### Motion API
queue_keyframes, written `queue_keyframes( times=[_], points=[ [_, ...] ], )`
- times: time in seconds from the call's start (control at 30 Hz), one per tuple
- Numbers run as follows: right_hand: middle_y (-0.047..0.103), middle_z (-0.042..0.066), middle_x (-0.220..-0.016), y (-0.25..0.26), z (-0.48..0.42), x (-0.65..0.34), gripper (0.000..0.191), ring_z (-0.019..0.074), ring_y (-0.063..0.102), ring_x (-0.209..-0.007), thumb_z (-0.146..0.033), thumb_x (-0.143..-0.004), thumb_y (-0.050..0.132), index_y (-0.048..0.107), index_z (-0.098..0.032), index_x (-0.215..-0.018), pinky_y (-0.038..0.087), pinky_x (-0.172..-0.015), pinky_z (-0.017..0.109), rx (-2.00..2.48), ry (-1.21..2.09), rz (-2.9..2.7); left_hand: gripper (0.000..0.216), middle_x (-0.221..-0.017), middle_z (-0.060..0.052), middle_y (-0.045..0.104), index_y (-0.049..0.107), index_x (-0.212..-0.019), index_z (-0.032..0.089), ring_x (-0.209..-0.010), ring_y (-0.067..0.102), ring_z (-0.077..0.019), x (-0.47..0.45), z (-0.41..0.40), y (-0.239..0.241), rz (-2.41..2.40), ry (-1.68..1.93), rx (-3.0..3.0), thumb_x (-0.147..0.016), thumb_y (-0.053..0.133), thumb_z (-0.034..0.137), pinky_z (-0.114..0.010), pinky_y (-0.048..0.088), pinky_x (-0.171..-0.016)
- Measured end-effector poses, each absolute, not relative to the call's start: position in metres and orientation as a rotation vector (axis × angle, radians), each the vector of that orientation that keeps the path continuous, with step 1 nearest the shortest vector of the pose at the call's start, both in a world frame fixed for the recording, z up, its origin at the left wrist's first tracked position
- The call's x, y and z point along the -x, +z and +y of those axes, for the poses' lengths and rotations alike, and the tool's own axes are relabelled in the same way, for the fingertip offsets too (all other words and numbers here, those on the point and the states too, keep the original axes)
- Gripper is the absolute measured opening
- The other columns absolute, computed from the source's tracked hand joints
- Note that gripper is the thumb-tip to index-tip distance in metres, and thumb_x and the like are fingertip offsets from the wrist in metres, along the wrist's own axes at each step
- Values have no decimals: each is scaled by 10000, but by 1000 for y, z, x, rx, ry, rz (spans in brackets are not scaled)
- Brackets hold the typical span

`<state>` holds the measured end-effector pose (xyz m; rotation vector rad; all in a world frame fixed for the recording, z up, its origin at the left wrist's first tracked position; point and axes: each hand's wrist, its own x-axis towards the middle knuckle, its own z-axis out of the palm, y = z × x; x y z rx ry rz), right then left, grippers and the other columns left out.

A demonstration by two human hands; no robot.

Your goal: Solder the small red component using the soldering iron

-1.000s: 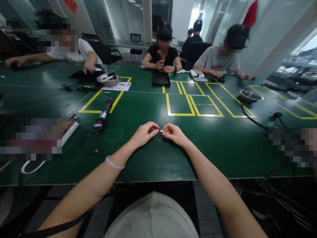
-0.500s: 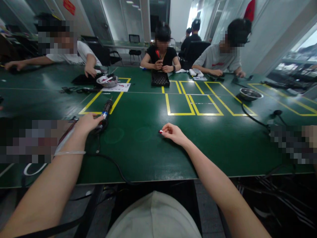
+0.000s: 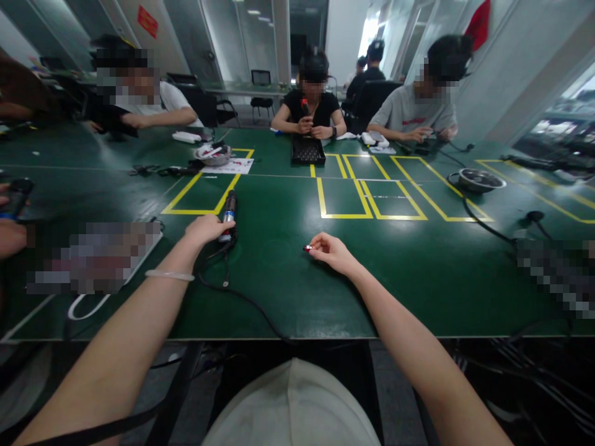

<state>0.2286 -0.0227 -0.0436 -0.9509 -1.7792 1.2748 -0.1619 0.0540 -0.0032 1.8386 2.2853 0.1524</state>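
My left hand [image 3: 208,230] is wrapped round the lower end of a corded electric screwdriver [image 3: 229,210], dark with a blue band and a silver part. The tool points away from me, and its black cable [image 3: 251,301] runs across the green table toward the front edge. My right hand [image 3: 331,253], further right, pinches a small red and silver piece [image 3: 308,248] between thumb and fingertips. Its exact kind is too small to tell. Both hands are low over the table, apart from each other.
Yellow tape rectangles [image 3: 346,217] mark the green table [image 3: 279,279]. A black tray [image 3: 308,152] sits at the far side before a person in black. A bowl of small parts [image 3: 212,155] rests on paper at left, a metal bowl [image 3: 481,179] at right. Co-workers sit around.
My left hand has moved right with the electric screwdriver, closer to my right hand. My right hand still pinches the small piece. The person at far left has lifted a dark object.
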Motion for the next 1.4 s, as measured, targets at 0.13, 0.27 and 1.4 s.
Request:
queue_keyframes(
  times=[0.13, 0.27, 1.4],
  points=[
    [619, 6, -777, -41, -24, -228, 246, 108, 560, -642, -329, -776, 676, 569, -165, -924, 452, -610, 240, 961, 1258, -1790, 671, -981, -182, 709, 709, -899, 163, -909, 663, -347, 94, 40, 5, 2210, 14, -1889, -738, 455, 763, -364, 478, -712],
    [600, -5, -753, -40, -24, -229, 233, 107, 538, -628, -338, -779, 665, 565, -170, -907, 435, -608, 242, 961, 1216, -1801, 732, -1017, -174, 716, 712, -989, 176, -980, 660, -357, 28, 25, 10, 2127, -38, -2006, -739, 402, 791, -367, 492, -755],
    [605, -3, -760, -40, -23, -232, 142, 127, 549, -676, -244, -778, 655, 593, -168, -881, 431, -663, 251, 1098, 852, -2087, 419, -1250, -129, 577, 560, -1206, 183, -1133, 545, -280, -37, -21, -8, 1721, 727, -2504, -878, 534, 443, -398, 477, -913]
  ],
)
